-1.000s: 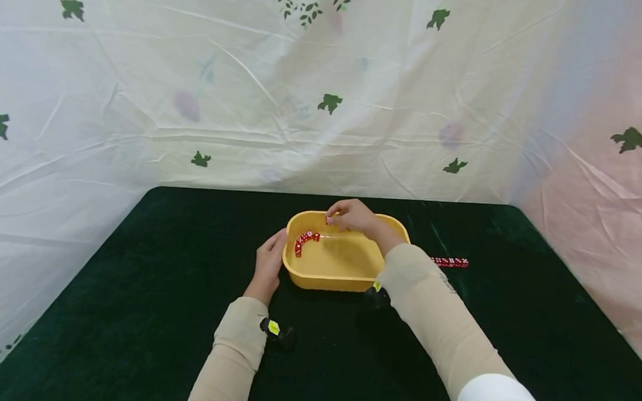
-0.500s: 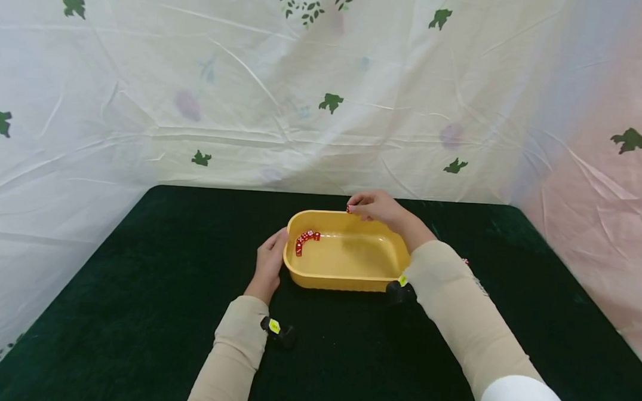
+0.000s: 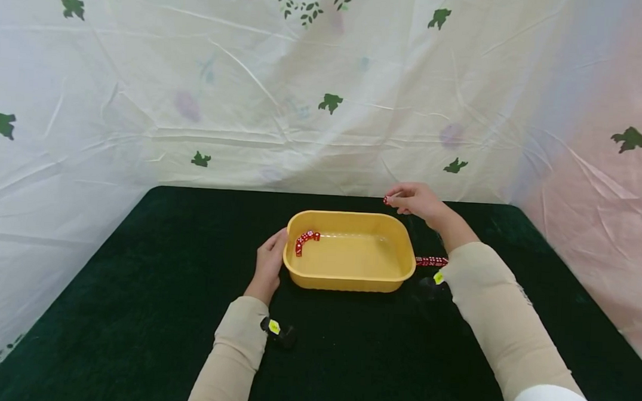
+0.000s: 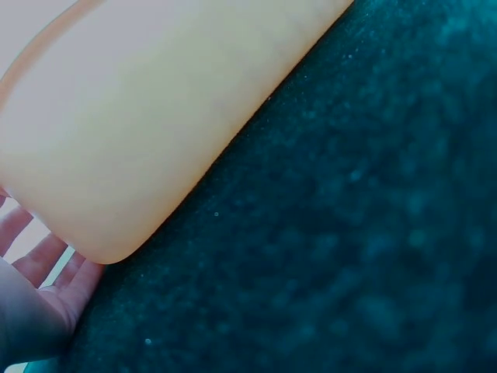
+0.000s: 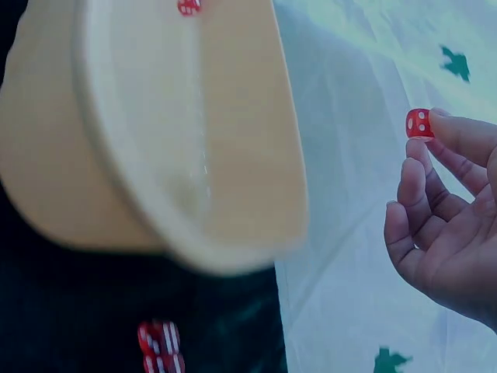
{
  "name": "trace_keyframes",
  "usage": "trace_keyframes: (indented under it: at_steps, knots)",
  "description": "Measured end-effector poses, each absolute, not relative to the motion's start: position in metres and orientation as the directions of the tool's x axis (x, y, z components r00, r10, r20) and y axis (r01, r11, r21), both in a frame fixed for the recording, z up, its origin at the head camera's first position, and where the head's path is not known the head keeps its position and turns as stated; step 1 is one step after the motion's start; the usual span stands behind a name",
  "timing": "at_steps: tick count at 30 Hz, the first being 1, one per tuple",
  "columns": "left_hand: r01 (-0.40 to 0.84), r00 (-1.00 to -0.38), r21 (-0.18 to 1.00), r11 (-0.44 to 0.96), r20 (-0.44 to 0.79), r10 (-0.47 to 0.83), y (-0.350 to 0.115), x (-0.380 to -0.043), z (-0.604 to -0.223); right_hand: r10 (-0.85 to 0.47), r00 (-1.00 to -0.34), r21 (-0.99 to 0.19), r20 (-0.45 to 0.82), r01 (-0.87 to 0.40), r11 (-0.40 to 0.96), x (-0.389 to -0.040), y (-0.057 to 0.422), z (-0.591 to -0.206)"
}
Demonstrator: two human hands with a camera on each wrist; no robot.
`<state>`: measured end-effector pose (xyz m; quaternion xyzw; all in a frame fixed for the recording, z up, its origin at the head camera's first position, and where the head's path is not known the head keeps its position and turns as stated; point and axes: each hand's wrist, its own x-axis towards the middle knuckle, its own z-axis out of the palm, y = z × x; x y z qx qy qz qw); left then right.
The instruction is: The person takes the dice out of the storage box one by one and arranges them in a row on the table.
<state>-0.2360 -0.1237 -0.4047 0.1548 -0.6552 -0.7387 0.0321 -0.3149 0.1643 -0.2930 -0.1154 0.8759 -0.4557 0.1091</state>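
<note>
My left hand (image 3: 268,263) rests against the left end of a yellow plastic basin (image 3: 349,284), its fingers lying along the outer wall. In the left wrist view, relaxed fingers (image 4: 40,260) touch the basin's rounded corner. Beyond the basin's far right corner, my right hand (image 3: 422,204) is raised, pinching one red die (image 5: 419,123) with white pips between thumb and fingertip. Inside the basin, several red dice (image 3: 299,245) form a curved line near its left end. A straight row of red dice (image 3: 430,261) lies on the cloth to the basin's right, partly hidden by the right forearm.
A dark green cloth (image 3: 149,312) covers the table. Behind its far edge hangs a pale curtain (image 3: 239,101) with green leaf-like patches. Each wrist carries a small black camera, the left one (image 3: 283,335) close above the cloth.
My right hand has moved from over the basin's inside to the right and away, past the far rim, still pinching the die. The left hand and basin stay in place.
</note>
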Motion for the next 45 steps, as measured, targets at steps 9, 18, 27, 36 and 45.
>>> trace_keyframes:
  at_steps: [9,18,27,36,45]
  knots:
    - [-0.138,-0.954,0.98,-0.142,-0.17,-0.246,-0.124,-0.235,-0.403,-0.239,-0.968,-0.792,-0.075,-0.088,0.604,-0.305,0.21,-0.293]
    - [-0.117,-0.961,0.984,-0.134,-0.147,-0.233,-0.121,-0.234,-0.407,-0.22,-0.974,-0.805,-0.049,-0.092,0.586,-0.298,0.268,-0.319]
    - [-0.126,-0.957,0.984,-0.129,-0.155,-0.245,-0.121,-0.234,-0.407,-0.181,-0.979,-0.785,-0.098,-0.036,0.619,-0.279,0.299,-0.333]
    - [-0.147,-0.953,0.982,-0.122,-0.173,-0.247,-0.121,-0.235,-0.407,-0.161,-0.974,-0.811,-0.162,0.038,0.584,-0.266,0.323,-0.357]
    - [-0.145,-0.952,0.982,-0.124,-0.172,-0.253,-0.121,-0.237,-0.408,-0.134,-0.968,-0.837,-0.211,0.108,0.536,-0.259,0.337,-0.374]
